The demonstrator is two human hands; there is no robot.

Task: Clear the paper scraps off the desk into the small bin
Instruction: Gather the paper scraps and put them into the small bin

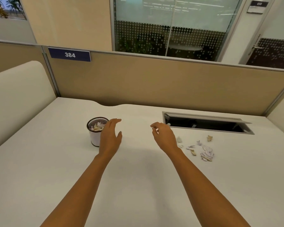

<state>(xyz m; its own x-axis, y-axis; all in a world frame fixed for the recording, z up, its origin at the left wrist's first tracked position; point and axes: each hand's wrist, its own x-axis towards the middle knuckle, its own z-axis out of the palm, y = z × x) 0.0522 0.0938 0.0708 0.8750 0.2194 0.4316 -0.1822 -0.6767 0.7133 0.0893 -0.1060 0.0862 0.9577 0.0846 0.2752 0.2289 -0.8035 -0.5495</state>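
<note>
Head view: the left hand [111, 136] hovers just beside the small bin [94, 138], fingers straight and thumb spread. The right hand [164, 136] hangs between bin and paper scraps [206, 153], fingers loosely curled. A careless brush from the left hand could tip the light bin, spilling the scraps inside. A hasty sweep could push pieces into the open cable hatch [203, 124] nearby. Whether the right fingertips pinch a scrap cannot be told, and that hand partly covers scraps on the desk [138, 185].
</note>
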